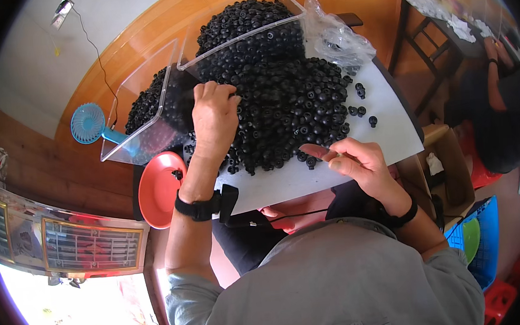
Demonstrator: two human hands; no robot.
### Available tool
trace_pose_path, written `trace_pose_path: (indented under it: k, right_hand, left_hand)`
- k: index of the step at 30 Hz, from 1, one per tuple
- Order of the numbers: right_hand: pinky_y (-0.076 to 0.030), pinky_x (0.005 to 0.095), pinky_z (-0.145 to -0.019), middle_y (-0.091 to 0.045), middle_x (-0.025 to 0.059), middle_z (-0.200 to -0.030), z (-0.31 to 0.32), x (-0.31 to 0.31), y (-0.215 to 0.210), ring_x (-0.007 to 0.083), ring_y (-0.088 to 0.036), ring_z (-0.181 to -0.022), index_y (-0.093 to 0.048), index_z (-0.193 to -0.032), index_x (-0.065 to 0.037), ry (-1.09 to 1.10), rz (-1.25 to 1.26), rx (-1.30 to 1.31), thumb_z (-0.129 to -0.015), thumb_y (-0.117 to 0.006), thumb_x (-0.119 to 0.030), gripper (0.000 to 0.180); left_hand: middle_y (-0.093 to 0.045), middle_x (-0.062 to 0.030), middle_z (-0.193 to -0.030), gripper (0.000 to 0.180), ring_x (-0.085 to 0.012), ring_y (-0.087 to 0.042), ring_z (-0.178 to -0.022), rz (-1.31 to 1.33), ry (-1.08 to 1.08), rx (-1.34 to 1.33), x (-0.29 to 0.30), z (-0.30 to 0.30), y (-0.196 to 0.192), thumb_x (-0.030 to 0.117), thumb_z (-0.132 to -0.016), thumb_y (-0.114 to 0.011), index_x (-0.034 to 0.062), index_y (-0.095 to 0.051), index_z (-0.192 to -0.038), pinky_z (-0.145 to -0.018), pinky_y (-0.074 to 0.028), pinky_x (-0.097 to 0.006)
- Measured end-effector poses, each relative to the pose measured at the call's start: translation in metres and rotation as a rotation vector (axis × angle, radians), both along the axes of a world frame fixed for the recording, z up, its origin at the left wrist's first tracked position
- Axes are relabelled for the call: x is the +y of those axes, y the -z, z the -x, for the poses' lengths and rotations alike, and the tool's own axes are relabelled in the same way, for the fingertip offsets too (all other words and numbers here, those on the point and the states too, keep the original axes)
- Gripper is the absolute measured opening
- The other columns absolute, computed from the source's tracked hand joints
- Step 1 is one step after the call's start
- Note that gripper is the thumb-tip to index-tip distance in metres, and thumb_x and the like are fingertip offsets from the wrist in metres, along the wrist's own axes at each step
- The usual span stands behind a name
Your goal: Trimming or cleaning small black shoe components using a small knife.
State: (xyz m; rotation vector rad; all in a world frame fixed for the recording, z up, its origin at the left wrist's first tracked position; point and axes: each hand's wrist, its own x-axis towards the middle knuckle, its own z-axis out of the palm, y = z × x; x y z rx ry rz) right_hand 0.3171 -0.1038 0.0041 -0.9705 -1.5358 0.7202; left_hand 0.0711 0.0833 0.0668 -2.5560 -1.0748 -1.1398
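A big heap of small round black plastic parts, each with a hole, covers most of the white table. My left hand is over the heap's left side, close to the clear bins, with its fingers curled in. Whatever is between those fingertips blends into the black parts behind. In my right hand, a small knife is gripped, its blade pointing left above the heap's front edge. A few loose parts lie apart on the table at the right.
Two clear plastic bins hold more black parts. A red bowl with a few parts sits left of my left forearm. Crumpled clear plastic bag, blue fan, cardboard box and blue basket are around. Another person sits at the right.
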Motion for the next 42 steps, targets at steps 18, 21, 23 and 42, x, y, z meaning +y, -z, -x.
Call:
trace_pose_path:
  k: [18,21,23,42]
  right_hand:
    - [-0.05,0.0248,-0.069,-0.067,0.0078,-0.085,0.0,-0.004,-0.019,0.0119,-0.062,-0.076,-0.065,-0.104,0.004,0.005,-0.128,-0.031,-0.095,-0.069,-0.005,0.013]
    - [-0.052,0.0258,-0.072,-0.069,0.0109,-0.091,0.01,-0.005,-0.022,0.0139,-0.064,-0.081,-0.063,-0.103,0.005,0.036,-0.113,-0.121,-0.093,-0.069,0.0,0.013]
    - [-0.052,0.0259,-0.072,-0.069,0.0111,-0.091,0.016,-0.008,-0.024,0.0142,-0.065,-0.08,-0.063,-0.103,0.005,0.034,-0.067,-0.153,-0.094,-0.068,0.0,0.012]
    - [-0.044,0.027,-0.053,-0.063,0.0077,-0.068,0.037,0.002,-0.01,0.0118,-0.057,-0.057,-0.068,-0.092,0.0,0.118,0.011,-0.221,-0.095,-0.071,-0.014,0.016]
  left_hand:
    - [-0.067,-0.0199,-0.108,0.03,-0.0223,-0.063,-0.09,1.302,0.712,-1.282,-0.137,0.017,0.047,0.002,-0.098,-0.06,-0.002,-0.066,-0.127,-0.064,-0.053,-0.03]
    - [-0.066,-0.0169,-0.106,0.03,-0.0202,-0.062,-0.084,1.307,0.638,-1.292,-0.137,0.017,0.051,0.003,-0.095,-0.064,-0.0014,-0.067,-0.125,-0.062,-0.051,-0.029]
    - [-0.064,-0.0111,-0.101,0.029,-0.0186,-0.06,-0.08,1.298,0.543,-1.267,-0.14,0.015,0.053,0.001,-0.092,-0.067,-0.001,-0.07,-0.121,-0.06,-0.048,-0.028]
    - [-0.061,-0.0097,-0.105,0.026,-0.0155,-0.061,-0.081,1.032,0.547,-1.054,-0.148,0.002,0.063,-0.006,-0.092,-0.065,-0.0044,-0.069,-0.117,-0.067,-0.055,-0.026]
